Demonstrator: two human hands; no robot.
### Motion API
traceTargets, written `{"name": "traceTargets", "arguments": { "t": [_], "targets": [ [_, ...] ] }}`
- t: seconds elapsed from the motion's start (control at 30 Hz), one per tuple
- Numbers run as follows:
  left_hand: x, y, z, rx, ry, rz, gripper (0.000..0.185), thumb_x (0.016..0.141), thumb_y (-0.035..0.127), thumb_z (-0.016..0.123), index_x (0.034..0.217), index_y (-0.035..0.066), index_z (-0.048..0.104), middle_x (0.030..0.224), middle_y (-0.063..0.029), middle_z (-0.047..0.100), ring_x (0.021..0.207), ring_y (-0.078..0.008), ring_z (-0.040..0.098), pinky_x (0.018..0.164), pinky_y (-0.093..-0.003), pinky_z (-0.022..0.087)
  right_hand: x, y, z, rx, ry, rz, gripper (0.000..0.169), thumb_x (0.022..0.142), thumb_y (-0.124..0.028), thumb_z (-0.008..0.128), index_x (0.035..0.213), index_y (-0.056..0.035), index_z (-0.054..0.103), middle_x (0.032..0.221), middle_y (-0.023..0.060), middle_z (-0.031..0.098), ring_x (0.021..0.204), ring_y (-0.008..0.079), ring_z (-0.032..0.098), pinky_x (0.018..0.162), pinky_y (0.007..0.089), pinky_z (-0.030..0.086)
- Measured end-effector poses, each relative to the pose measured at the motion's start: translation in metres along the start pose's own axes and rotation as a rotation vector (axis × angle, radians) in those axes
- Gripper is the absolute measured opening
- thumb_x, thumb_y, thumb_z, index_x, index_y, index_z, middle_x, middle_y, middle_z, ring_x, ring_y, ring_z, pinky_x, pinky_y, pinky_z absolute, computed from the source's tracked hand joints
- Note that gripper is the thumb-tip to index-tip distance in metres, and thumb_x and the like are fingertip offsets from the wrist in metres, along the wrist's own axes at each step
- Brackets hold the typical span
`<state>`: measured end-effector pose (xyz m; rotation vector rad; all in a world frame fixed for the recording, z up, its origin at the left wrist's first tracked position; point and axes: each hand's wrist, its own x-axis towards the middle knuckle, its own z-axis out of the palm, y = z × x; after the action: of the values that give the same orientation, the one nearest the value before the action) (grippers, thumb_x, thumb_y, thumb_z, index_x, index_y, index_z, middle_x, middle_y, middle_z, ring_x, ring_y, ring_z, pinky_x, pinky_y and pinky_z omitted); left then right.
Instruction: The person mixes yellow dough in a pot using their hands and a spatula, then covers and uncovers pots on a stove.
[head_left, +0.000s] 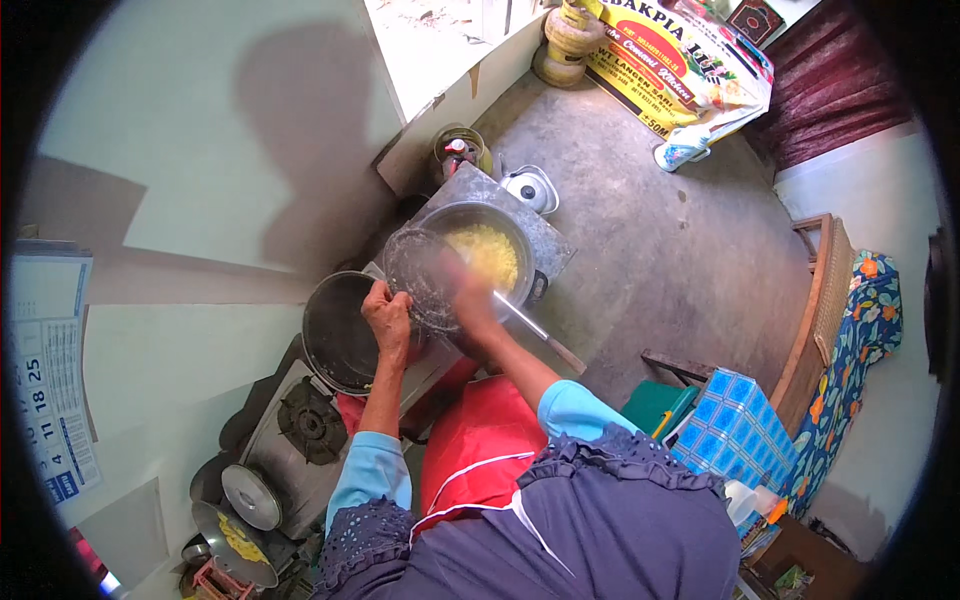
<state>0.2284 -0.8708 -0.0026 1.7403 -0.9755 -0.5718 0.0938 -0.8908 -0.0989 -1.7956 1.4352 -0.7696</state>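
My left hand (388, 319) grips the near-left rim of a round, flat perforated disc (424, 281), its surface flecked with pale residue. The disc is tilted above the left side of a metal pot (530, 244) that holds yellow crumbly food (487, 255). Over the disc's right side my right hand (472, 300) is motion-blurred; whether it holds anything is unclear. A long-handled utensil (534, 321) extends from the pot past its near rim, its working end hidden. Close beside my left hand stands a deep, dark pot (334, 330).
A gas stove with a burner (313, 420), a lid (252, 496) and a wok (234, 544) with yellow food lie lower left. Behind the food pot are a kettle (529, 187) and gas cylinder (457, 146). A blue checked box (735, 427) stands right. A wall rises left.
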Motion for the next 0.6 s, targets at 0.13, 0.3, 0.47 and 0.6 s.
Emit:
{"name": "traceTargets", "arguments": {
  "t": [0.13, 0.3, 0.47, 0.6],
  "targets": [
    [-0.007, 0.000, -0.003, 0.083, 0.000, 0.033, 0.027, 0.058, -0.002, 0.054, 0.058, 0.004, 0.028, 0.054, -0.0018, 0.025, 0.051, -0.0109, 0.028, 0.045, -0.0292, 0.027, 0.000, 0.000, 0.006, 0.008, 0.008, 0.006, 0.038, 0.085, -0.003, 0.038, 0.120, -0.0029, 0.053, 0.113, 0.0203, 0.057, 0.105, 0.0318, 0.054, 0.088, 0.0387, 0.042],
    [-0.009, -0.004, -0.003, 0.097, -0.002, -0.040, 0.031, 0.059, -0.003, 0.057, 0.059, 0.006, 0.027, 0.057, 0.0035, 0.025, 0.054, -0.0079, 0.029, 0.047, -0.0268, 0.028, 0.003, 0.034, 0.022, 0.014, -0.037, 0.121, 0.043, 0.085, -0.002, 0.035, 0.127, -0.0023, 0.045, 0.116, 0.0203, 0.055, 0.106, 0.0311, 0.054, 0.089, 0.0388, 0.041],
    [-0.004, 0.005, 0.012, 0.053, -0.041, -0.005, 0.030, 0.059, -0.003, 0.056, 0.058, 0.006, 0.028, 0.056, 0.0027, 0.027, 0.053, -0.0082, 0.029, 0.047, -0.0274, 0.028, 0.009, 0.058, 0.011, 0.153, 0.026, 0.142, 0.040, 0.085, -0.003, 0.038, 0.124, -0.0003, 0.048, 0.112, 0.0199, 0.057, 0.101, 0.0309, 0.056, 0.087, 0.0378, 0.042],
    [-0.003, -0.004, -0.017, 0.164, -0.002, 0.010, 0.028, 0.059, -0.002, 0.056, 0.058, 0.005, 0.029, 0.056, 0.0012, 0.027, 0.053, -0.0086, 0.029, 0.046, -0.0277, 0.028, -0.009, -0.035, -0.009, 0.054, 0.128, -0.375, 0.023, 0.070, 0.004, 0.048, 0.093, 0.0006, 0.052, 0.084, 0.0199, 0.052, 0.078, 0.0387, 0.055, 0.067, 0.0451, 0.046]
  ]
}}
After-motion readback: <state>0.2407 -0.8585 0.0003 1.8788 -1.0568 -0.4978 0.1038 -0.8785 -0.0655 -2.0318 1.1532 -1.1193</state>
